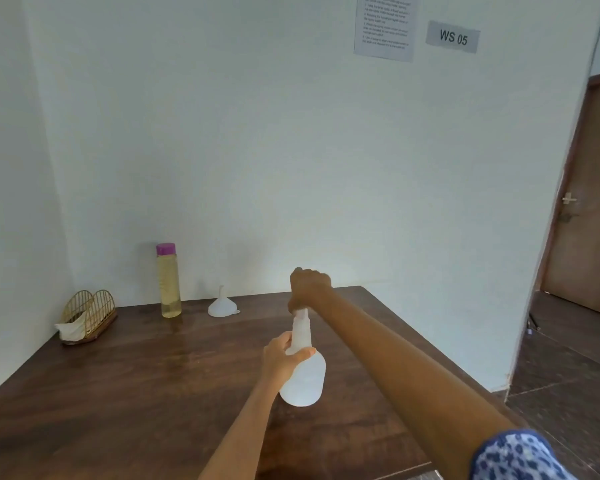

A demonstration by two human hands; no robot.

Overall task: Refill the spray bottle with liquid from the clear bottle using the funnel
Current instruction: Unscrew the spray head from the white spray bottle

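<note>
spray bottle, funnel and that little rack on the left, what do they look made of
Spray bottle: likely translucent frosted plastic, milky white and matte, the table showing only dimly through it.
Funnel: seemingly the same kind of whitish translucent plastic, with a soft sheen.
Napkin holder: thin golden-tan ribs bent into arches, either metal wire or cane; the view is too small to tell which.
</note>
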